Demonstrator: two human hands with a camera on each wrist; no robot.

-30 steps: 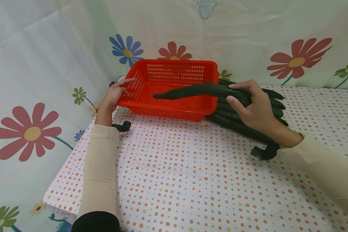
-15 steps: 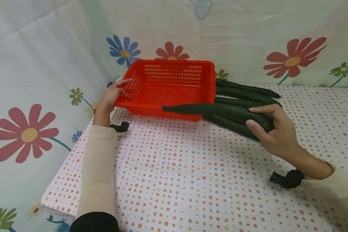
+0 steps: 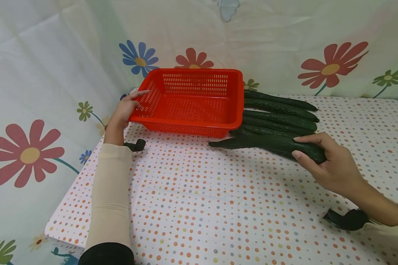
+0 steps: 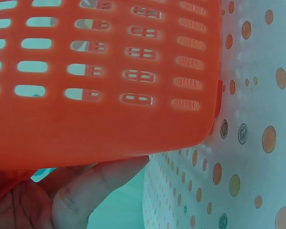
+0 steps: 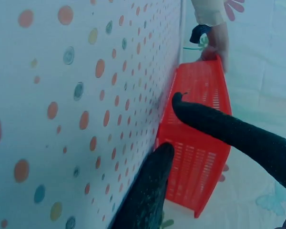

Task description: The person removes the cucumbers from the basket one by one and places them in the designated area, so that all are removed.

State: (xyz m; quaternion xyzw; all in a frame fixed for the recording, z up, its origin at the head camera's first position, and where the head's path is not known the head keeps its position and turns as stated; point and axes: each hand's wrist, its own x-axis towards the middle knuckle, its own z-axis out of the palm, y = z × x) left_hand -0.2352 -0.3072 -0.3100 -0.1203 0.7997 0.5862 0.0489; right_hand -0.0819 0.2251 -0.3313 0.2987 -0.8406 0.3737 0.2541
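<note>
A long dark green cucumber (image 3: 275,144) is pinched at its thick end between the thumb and fingers of my right hand (image 3: 335,163). Its thin tip points left, low in front of the basket's right corner. In the right wrist view the held cucumber (image 5: 238,131) is raised above another cucumber (image 5: 145,191) on the tablecloth. My left hand (image 3: 123,110) holds the left end of the red slotted basket (image 3: 185,124), fingers over the rim. The left wrist view has the thumb (image 4: 93,191) along the outside, under the rim. Nothing lies inside the basket.
Several cucumbers (image 3: 282,106) lie side by side right of the basket, their left ends close to its wall. A dotted cloth (image 3: 199,198) covers the table, and a flowered sheet (image 3: 272,44) hangs behind it.
My right hand has carried the cucumber from over the basket to the right and nearer, down in front of the other cucumbers. The left hand and basket stay in place.
</note>
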